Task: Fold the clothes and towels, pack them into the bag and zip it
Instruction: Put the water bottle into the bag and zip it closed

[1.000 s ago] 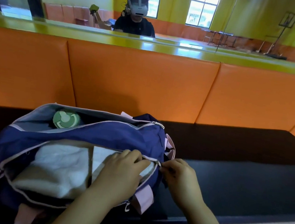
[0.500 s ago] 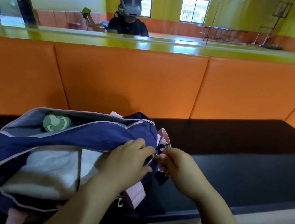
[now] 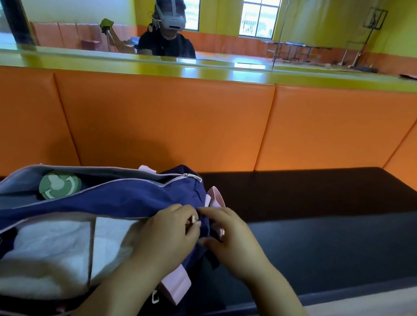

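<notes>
Bag (image 3: 108,198), navy, lies on the dark bench (image 3: 338,226), its main opening unzipped over white towels (image 3: 54,251). Head view: left hand (image 3: 169,234) and right hand (image 3: 232,237) pinch fabric at the zipper's end; whether either holds the pull cannot be told. Likely best: one hand anchors, the other draws steadily.

Navy bag (image 3: 123,197) with pink trim, white towel (image 3: 59,252), orange backrest (image 3: 159,123).

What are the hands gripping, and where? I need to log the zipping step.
Both hands, left and right, pinch the navy bag at its right end, where the open zipper ends; the slider itself is hidden.
</notes>
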The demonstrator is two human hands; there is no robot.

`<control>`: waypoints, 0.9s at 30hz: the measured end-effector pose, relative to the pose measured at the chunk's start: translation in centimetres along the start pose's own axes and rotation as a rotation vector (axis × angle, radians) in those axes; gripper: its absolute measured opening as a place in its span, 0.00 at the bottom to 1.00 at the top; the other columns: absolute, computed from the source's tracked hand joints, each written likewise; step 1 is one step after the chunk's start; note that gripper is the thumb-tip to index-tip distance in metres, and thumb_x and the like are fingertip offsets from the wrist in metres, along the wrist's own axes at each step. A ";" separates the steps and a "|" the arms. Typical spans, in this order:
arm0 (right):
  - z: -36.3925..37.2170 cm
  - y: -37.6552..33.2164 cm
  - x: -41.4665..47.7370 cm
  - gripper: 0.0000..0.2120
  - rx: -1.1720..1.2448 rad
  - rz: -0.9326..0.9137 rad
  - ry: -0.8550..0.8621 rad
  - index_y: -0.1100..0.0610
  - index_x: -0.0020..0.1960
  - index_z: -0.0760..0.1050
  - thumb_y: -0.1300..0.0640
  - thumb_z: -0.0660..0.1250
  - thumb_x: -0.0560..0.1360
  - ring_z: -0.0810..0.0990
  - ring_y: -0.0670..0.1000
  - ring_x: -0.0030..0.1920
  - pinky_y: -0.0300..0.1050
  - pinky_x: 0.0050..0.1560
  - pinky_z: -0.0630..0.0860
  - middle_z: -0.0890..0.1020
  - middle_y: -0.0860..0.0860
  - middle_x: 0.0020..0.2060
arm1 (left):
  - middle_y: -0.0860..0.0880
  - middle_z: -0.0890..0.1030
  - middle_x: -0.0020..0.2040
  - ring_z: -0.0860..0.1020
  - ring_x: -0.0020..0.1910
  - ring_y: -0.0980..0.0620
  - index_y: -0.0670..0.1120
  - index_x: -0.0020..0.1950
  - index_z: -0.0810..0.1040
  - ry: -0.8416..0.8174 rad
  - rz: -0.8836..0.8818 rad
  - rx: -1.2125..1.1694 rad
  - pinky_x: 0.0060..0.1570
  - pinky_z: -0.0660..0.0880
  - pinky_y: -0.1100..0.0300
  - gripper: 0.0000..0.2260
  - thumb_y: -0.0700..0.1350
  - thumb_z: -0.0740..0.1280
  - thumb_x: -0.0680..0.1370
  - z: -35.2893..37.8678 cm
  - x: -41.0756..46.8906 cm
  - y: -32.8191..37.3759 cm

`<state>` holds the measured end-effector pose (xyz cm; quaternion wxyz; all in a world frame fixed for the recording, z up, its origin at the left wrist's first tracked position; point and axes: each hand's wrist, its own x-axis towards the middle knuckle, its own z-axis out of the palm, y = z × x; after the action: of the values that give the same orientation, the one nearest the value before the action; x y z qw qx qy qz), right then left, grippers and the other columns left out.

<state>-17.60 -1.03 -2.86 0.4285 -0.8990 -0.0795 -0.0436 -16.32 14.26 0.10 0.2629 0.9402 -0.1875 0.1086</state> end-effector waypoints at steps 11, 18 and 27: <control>1.7 -0.3 0.6 0.09 -0.216 0.008 0.153 0.46 0.53 0.79 0.52 0.69 0.73 0.77 0.50 0.50 0.48 0.46 0.75 0.79 0.45 0.49 | 0.55 0.80 0.38 0.75 0.38 0.56 0.52 0.44 0.80 0.007 -0.130 -0.075 0.38 0.73 0.59 0.05 0.47 0.65 0.77 -1.9 -1.7 -1.7; 2.3 -0.4 -0.1 0.10 -0.290 0.086 0.228 0.48 0.55 0.80 0.54 0.67 0.74 0.76 0.55 0.55 0.50 0.47 0.75 0.78 0.49 0.53 | 0.54 0.82 0.39 0.79 0.42 0.51 0.56 0.37 0.78 0.023 -0.366 -0.147 0.49 0.76 0.51 0.08 0.46 0.68 0.75 -5.3 -4.9 -7.2; 6.3 -6.1 0.3 0.09 -0.666 -0.363 0.254 0.47 0.41 0.82 0.49 0.68 0.63 0.80 0.55 0.39 0.49 0.35 0.72 0.81 0.47 0.38 | 0.53 0.81 0.42 0.78 0.44 0.53 0.49 0.44 0.81 0.090 -0.213 -0.137 0.47 0.75 0.54 0.04 0.44 0.67 0.76 -5.7 -5.9 -7.3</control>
<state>-18.36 7.64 -2.16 0.1052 -0.9476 -0.1649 -0.2526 -19.28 24.79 -0.19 0.3447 0.9288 -0.0815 0.1092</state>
